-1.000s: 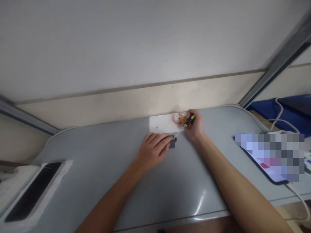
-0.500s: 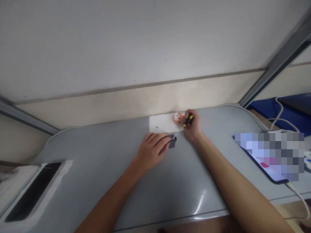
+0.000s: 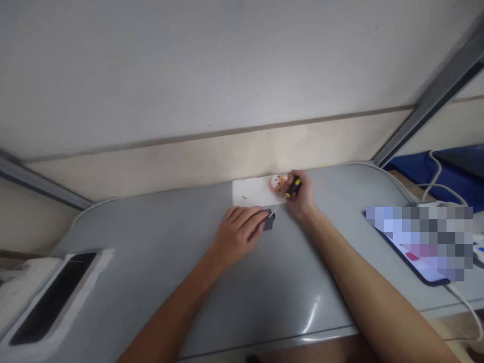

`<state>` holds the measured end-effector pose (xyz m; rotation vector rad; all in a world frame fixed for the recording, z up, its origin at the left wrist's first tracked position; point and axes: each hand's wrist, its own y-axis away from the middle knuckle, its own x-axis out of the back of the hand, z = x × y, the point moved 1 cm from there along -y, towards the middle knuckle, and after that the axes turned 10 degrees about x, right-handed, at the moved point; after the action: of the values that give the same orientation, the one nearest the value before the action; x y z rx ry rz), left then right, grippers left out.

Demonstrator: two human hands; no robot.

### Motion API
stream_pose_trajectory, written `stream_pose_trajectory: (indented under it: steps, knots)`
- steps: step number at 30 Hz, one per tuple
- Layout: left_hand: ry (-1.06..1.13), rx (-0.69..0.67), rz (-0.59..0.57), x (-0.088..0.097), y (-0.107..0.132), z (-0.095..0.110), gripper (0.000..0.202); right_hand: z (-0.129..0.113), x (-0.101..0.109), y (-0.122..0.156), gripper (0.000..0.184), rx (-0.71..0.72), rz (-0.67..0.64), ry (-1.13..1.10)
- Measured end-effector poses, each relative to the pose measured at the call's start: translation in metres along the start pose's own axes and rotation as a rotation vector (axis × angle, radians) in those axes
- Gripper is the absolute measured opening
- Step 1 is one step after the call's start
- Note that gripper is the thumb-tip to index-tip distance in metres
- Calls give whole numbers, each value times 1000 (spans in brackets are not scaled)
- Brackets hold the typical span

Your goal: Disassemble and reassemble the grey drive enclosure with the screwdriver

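My left hand (image 3: pixel 240 233) lies palm down on a small dark flat part (image 3: pixel 268 222) on the grey table (image 3: pixel 151 237), its fingers pressed over it. My right hand (image 3: pixel 301 196) is closed round a small screwdriver (image 3: pixel 291 189) with a black and yellow handle. The thin metal shaft slants down to the left, and its tip meets the dark part at its upper right corner. Just behind lies a white pad (image 3: pixel 251 192) with two tiny dark specks on it, and a small orange and white figure (image 3: pixel 278 183) stands at its right end.
A phone with a lit screen (image 3: pixel 416 249) lies at the right on a white cable (image 3: pixel 463 302). A dark phone-like slab on white wrapping (image 3: pixel 53 297) sits at the left front. A beige wall panel runs along the table's back edge. Blue items lie at far right.
Almost nothing differs. My right hand with the screwdriver has shifted very slightly left; my left hand stays on the dark part.
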<state>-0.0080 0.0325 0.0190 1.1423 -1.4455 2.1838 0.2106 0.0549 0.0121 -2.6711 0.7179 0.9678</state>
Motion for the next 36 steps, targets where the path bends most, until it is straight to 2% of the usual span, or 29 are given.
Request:
stream_pose_trajectory:
  steps: [7,14,22,30,36]
  knots:
    - [-5,14,-8,1,0,1,26,2,1,-1,34,-5,-20,-13]
    - [-7,9,-3,1,-1,1,26,5,2,-1,30,-5,49,64]
    - [-30,-16,9,0,1,0,26,8,5,-4,30,-8,39,70]
    - [-69,-82,-18,-3,7,-9,34,4,6,-5,28,-1,63,54]
    - [-26,-43,-25,-2,7,-9,36,3,8,-6,28,6,149,39]
